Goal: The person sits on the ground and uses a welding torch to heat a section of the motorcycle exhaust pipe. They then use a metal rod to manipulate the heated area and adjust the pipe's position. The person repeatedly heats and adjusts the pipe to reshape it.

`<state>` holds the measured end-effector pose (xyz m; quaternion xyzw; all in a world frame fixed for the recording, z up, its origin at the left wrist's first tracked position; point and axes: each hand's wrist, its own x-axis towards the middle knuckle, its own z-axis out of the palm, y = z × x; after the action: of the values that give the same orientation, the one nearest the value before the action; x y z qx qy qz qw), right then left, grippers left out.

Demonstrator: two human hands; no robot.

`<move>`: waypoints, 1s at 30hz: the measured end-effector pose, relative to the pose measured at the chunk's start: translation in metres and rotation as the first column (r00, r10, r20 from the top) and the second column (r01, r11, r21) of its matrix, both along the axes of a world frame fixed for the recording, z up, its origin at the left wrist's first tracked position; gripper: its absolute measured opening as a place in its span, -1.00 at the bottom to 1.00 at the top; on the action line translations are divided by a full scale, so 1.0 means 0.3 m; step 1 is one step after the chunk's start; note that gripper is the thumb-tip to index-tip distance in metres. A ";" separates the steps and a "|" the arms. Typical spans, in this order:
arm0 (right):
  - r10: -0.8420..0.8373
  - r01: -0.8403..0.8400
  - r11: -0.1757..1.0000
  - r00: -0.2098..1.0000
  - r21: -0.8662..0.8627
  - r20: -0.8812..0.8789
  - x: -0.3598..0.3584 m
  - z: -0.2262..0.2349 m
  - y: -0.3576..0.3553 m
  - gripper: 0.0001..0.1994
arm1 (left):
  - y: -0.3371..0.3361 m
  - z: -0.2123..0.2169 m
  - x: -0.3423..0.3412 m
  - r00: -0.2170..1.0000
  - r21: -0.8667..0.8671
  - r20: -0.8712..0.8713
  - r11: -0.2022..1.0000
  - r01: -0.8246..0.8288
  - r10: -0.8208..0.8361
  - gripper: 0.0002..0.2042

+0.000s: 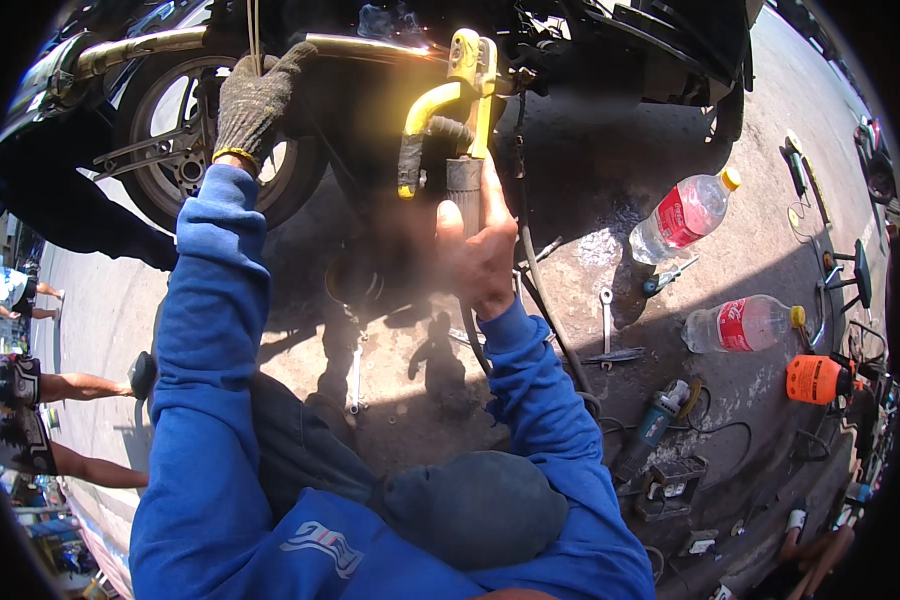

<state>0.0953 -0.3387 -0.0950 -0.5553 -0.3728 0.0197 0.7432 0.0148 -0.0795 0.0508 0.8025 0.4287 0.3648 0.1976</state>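
My left hand [258, 103], in a dark grey knit glove with a yellow cuff edge, is closed over a long shiny metal pipe [365, 46] beneath a vehicle. Two thin pale strands [254, 30] run up from its knuckles. My bare right hand [478, 245] grips the dark handle of a welding electrode holder [467, 140] with yellow jaws. Smoke and small sparks [430, 50] show at the pipe just left of the jaws. A black cable [473, 340] hangs from the handle. Glare and a blurred patch hide part of the work area.
A spoked wheel [185, 160] stands behind my left arm. On the ground at right lie bottles [685, 215], a screwdriver [670, 277], a wrench [607, 312], an angle grinder [658, 420] and an orange container [812, 379]. Another person's arms [85, 387] show at far left.
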 end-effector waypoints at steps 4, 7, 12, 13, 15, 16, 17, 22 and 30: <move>0.014 -0.015 1.000 0.998 -0.007 -0.062 -0.021 -0.011 -0.010 -0.29 | -0.002 0.001 -0.004 1.000 0.046 -0.009 0.999 0.014 -0.014 -0.45; 0.070 -0.067 0.997 0.991 0.025 -0.117 -0.033 -0.023 -0.007 -0.30 | -0.007 0.005 -0.004 0.999 -0.050 0.020 0.998 0.028 -0.027 -0.44; -0.008 0.008 1.000 1.000 -0.008 -0.030 -0.039 -0.029 0.008 -0.30 | -0.016 0.011 -0.005 0.999 0.042 -0.035 0.999 0.004 -0.002 -0.43; 0.009 -0.009 1.000 0.999 -0.012 -0.054 -0.040 -0.027 0.007 -0.30 | -0.016 0.010 -0.005 0.999 0.050 -0.035 0.999 0.007 -0.005 -0.43; 0.023 -0.023 1.000 0.997 -0.011 -0.074 -0.039 -0.025 0.004 -0.30 | -0.012 0.006 -0.005 1.000 0.027 0.003 0.999 0.023 -0.023 -0.42; 0.020 -0.020 1.000 0.997 -0.007 -0.070 -0.039 -0.024 0.003 -0.31 | -0.009 0.004 -0.006 1.000 0.020 0.001 1.000 0.020 -0.020 -0.42; 0.021 -0.022 1.000 0.998 -0.002 -0.055 -0.038 -0.024 0.004 -0.31 | -0.006 0.002 -0.006 0.999 0.016 0.016 0.999 0.029 -0.030 -0.42; -0.022 0.022 1.000 1.000 0.002 0.015 -0.031 -0.034 0.024 -0.31 | 0.003 -0.003 -0.008 0.999 0.036 0.009 0.998 0.046 -0.047 -0.42; 0.035 -0.038 0.998 0.997 -0.041 -0.064 -0.029 -0.029 0.011 -0.31 | -0.003 -0.008 -0.005 0.997 0.024 0.055 0.999 0.043 -0.044 -0.51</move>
<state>0.0867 -0.3353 -0.1037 -0.5632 -0.3587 0.0588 0.7421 0.0131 -0.0804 0.0485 0.8034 0.4013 0.3874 0.2083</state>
